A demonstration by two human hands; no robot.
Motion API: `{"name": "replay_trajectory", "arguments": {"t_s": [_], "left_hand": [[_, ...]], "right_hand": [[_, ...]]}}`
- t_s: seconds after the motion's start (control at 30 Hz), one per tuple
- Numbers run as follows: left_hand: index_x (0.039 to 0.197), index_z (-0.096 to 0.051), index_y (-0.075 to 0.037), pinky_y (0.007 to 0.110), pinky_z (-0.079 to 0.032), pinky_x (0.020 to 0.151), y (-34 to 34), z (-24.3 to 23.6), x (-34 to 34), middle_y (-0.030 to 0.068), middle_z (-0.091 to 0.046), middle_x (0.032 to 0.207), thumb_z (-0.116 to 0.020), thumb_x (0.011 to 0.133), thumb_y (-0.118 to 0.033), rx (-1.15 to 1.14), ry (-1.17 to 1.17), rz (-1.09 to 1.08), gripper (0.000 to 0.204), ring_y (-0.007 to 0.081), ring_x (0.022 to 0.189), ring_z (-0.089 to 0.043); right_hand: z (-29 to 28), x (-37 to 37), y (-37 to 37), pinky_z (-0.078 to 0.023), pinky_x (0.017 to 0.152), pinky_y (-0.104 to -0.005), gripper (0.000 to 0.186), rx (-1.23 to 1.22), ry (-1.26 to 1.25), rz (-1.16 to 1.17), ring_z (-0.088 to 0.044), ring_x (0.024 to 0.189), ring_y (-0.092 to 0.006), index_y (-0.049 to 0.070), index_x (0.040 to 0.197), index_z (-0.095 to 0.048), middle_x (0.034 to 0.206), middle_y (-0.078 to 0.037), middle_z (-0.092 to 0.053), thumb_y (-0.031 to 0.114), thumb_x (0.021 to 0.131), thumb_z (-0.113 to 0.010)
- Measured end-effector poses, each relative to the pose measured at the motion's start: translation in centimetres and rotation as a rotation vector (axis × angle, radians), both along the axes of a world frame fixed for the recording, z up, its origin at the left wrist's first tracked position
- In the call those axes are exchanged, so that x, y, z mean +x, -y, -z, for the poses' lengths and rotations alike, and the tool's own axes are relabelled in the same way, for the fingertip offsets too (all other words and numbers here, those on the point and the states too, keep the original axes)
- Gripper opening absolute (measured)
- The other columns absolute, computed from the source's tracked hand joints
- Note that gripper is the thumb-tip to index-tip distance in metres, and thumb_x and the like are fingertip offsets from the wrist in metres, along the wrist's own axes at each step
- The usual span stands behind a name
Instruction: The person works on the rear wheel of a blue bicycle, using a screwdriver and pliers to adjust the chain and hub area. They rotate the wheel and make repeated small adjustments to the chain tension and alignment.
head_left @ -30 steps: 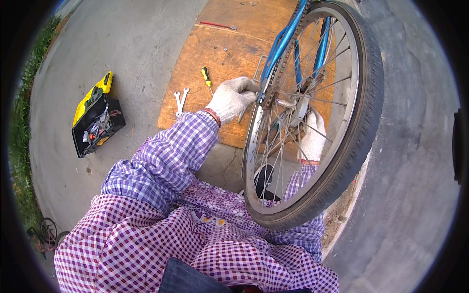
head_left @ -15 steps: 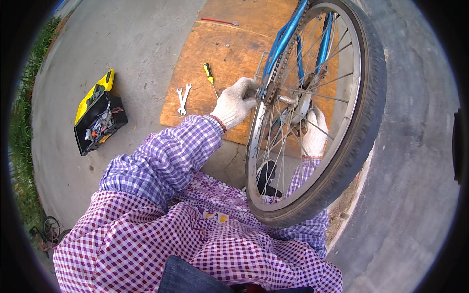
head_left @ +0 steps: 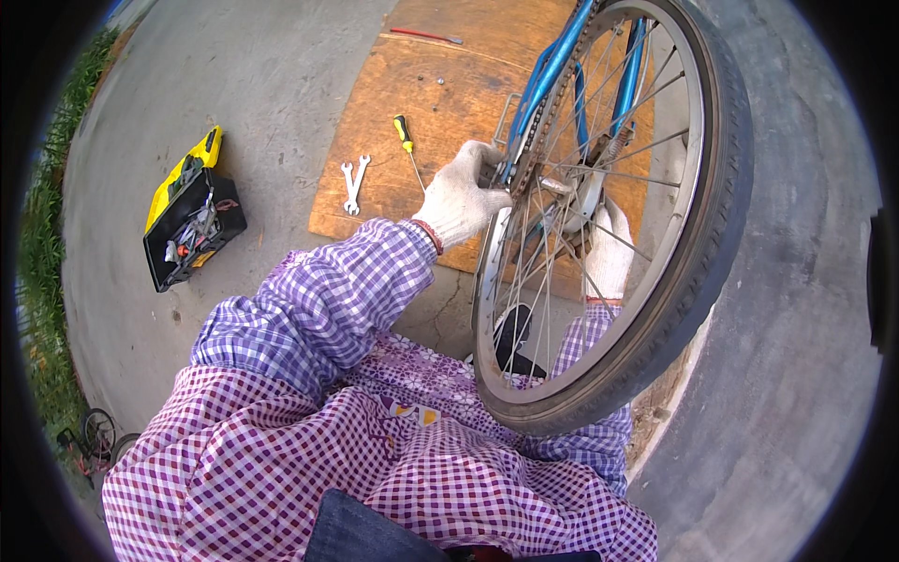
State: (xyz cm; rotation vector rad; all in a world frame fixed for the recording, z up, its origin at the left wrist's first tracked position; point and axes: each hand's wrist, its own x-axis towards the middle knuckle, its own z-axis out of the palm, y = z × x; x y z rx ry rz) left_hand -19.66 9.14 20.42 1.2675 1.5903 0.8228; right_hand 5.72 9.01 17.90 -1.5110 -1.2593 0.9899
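My left hand (head_left: pixel 461 197), in a white knitted glove, is at the near side of the bicycle's rear hub, by the chain (head_left: pixel 538 122). Its fingers are curled; what they hold is hidden. Behind the spokes of the rear wheel (head_left: pixel 686 258), my right hand (head_left: pixel 609 253), also gloved, is closed near the hub, its grip partly hidden. The blue frame (head_left: pixel 556 61) rises from the hub. Left of my left hand, two open-end wrenches (head_left: pixel 354 183) and a yellow-black screwdriver (head_left: pixel 405 136) lie on the wooden board (head_left: pixel 352 110).
An open black-and-yellow toolbox (head_left: pixel 190 234) with tools sits on the concrete at left. A red tool (head_left: pixel 426 36) and small metal pieces (head_left: pixel 440 81) lie on the board. Another bicycle (head_left: pixel 96 440) is at lower left, near green plants (head_left: pixel 47 328). A pale edge borders the darker surface at right.
My left hand has shifted slightly right, its thumb now lower beside the hub. The bicycle, board and toolbox appear slightly shifted up and right in the view. Both hands remain at the hub.
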Motion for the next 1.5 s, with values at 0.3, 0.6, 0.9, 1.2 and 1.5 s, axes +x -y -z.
{"name": "replay_trajectory", "arguments": {"t_s": [0.3,0.6,0.9,1.2,1.5], "left_hand": [[0.132,-0.056,-0.003,0.039,-0.054,0.098,-1.5,-2.9,-2.1,0.0162,-0.07,0.116,-0.078,0.084,-0.021,0.013,0.101,-0.073,0.056,0.0271,0.108,-0.07],[0.139,-0.053,-0.006,0.041,-0.053,0.101,-1.4,-5.1,-3.6,0.0181,-0.071,0.119,-0.07,0.088,-0.016,-0.008,0.025,-0.108,0.055,0.0308,0.112,-0.07],[0.148,-0.049,-0.004,0.041,-0.052,0.104,-1.6,-4.7,-2.4,0.0221,-0.069,0.129,-0.067,0.09,-0.015,0.006,0.024,-0.063,0.062,0.033,0.119,-0.068],[0.152,-0.047,-0.006,0.047,-0.051,0.103,-0.7,-4.6,1.4,0.024,-0.062,0.134,-0.062,0.095,-0.022,0.076,-0.332,0.08,0.061,0.0428,0.122,-0.063],[0.141,-0.061,-0.005,0.042,-0.048,0.109,-6.2,1.2,-2.2,0.0213,-0.065,0.136,-0.053,0.101,-0.019,0.071,-0.259,0.215,0.044,0.0368,0.128,-0.062]], "right_hand": [[-2.8,-1.5,-2.4,-0.058,0.084,-0.0331,0.042,0.006,-0.025,-0.006,-0.071,0.103,-0.0174,-0.003,0.139,-0.061,0.119,-0.014,-0.072,0.027,0.109,-0.056],[-4.6,-3.0,-3.4,-0.057,0.086,-0.0335,0.043,0.017,-0.045,0.01,-0.07,0.105,-0.0176,-0.002,0.139,-0.061,0.12,-0.014,-0.072,0.028,0.109,-0.056],[-4.1,-2.1,-3.3,-0.057,0.088,-0.0338,0.044,0.021,-0.074,0.041,-0.069,0.107,-0.0179,-0.002,0.139,-0.061,0.12,-0.014,-0.071,0.029,0.109,-0.057],[-2.6,0.8,-1.9,-0.056,0.09,-0.0342,0.044,0.007,-0.13,0.12,-0.069,0.109,-0.0181,-0.002,0.14,-0.061,0.121,-0.013,-0.071,0.03,0.109,-0.057],[-3.9,0.7,2.0,-0.055,0.091,-0.0343,0.044,-0.135,-0.282,0.406,-0.069,0.103,-0.0217,-0.004,0.139,-0.058,0.123,-0.015,-0.068,0.029,0.108,-0.057]]}}
